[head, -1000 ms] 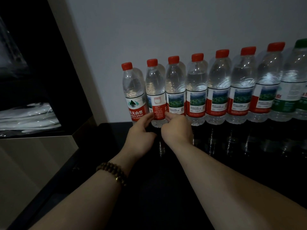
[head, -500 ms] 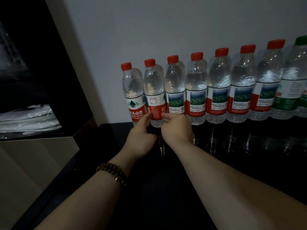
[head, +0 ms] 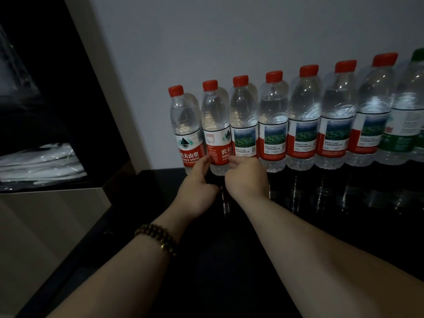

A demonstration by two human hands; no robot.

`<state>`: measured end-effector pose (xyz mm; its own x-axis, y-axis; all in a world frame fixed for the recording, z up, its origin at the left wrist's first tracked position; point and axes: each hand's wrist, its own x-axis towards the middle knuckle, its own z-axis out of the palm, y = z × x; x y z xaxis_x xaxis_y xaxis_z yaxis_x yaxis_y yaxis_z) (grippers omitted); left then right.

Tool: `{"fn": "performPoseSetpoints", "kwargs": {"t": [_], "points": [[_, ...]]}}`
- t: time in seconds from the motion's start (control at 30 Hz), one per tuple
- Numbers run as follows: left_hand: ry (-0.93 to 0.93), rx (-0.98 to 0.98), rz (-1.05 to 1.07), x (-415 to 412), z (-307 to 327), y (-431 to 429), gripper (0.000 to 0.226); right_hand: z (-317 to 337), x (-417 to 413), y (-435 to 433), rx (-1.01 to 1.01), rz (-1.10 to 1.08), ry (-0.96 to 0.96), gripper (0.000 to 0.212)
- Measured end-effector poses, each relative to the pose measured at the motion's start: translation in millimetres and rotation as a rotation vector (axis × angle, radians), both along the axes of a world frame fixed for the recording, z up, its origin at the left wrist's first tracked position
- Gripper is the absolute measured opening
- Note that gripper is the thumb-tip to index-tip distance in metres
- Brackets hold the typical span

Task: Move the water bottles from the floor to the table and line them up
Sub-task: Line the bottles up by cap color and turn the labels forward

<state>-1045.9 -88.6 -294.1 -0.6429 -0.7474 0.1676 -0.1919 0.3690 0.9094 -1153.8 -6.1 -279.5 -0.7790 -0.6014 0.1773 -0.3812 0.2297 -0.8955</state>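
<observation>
Now, my hands: left hand and right hand pinch the second bottle low down.
Row: upright bottles touching on the black table.

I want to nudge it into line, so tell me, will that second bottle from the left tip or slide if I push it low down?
The second bottle looks full, so it is probably heavy enough to slide rather than tip when pushed low. The glossy black table likely lets it slide easily. Neighbours on both sides probably steady it. The thin clear plastic may dent under the fingertips.
</observation>
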Motion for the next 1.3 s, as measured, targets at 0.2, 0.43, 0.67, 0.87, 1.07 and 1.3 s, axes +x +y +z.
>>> {"fn": "performPoseSetpoints", "kwargs": {"t": [0.2,0.43,0.67,0.87,1.07,1.3], "points": [[0.095,0.043,0.089,1.4,3.4,-0.1,0.071,-0.2,1.8,-1.5,0.007,-0.036,0.032,0.046],[0.056,0.129,0.007,1.2,0.3,-2.9,0.078,0.5,0.5,-0.1,-0.003,-0.032,0.028,0.043],[-0.001,0.104,-0.025,-0.3,-3.5,-10.7,0.090,1.0,1.7,-1.0,0.007,-0.055,0.033,0.045],[-0.057,0.017,-0.038,0.5,1.5,-5.4,0.097,1.8,1.8,-0.3,0.006,-0.039,0.021,0.044],[0.076,0.015,0.099,3.3,2.8,0.1,0.076,0.1,0.4,-1.7,-0.005,-0.033,0.010,0.047],[0.007,0.012,0.029,1.5,6.3,3.5,0.084,0.9,0.2,-1.2,-0.042,-0.058,-0.014,0.043]]}}
